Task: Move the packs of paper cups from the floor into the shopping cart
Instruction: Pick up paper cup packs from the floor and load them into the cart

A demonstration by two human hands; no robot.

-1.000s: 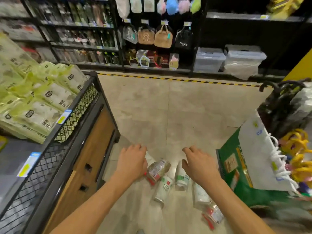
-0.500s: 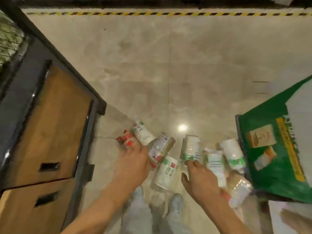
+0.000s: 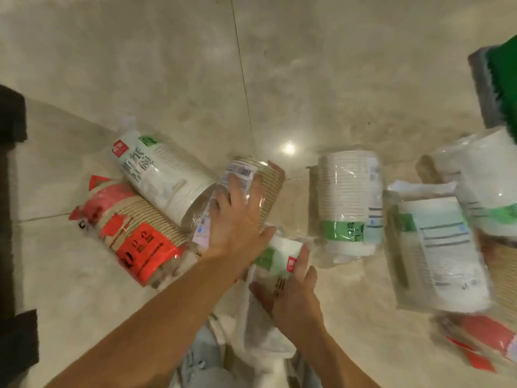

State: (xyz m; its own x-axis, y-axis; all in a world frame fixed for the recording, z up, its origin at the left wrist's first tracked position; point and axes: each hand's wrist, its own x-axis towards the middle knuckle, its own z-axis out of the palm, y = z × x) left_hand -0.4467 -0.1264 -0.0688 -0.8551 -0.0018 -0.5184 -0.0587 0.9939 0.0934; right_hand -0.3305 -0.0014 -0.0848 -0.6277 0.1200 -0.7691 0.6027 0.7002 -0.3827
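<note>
- Already my left hand lies with fingers spread on the clear-wrapped pack of brown ribbed paper cups; its slick film could slip.
- My right hand, fingers spread, presses the white green-banded cup pack on the beige tiled floor; a loose hold may drop it.

Glossy beige stone floor tiles fill the view, crossed by thin dark grout lines. A ceiling light's bright reflection gleams on the polish. A dark fixture edge stands at left; a green object intrudes at upper right.
</note>
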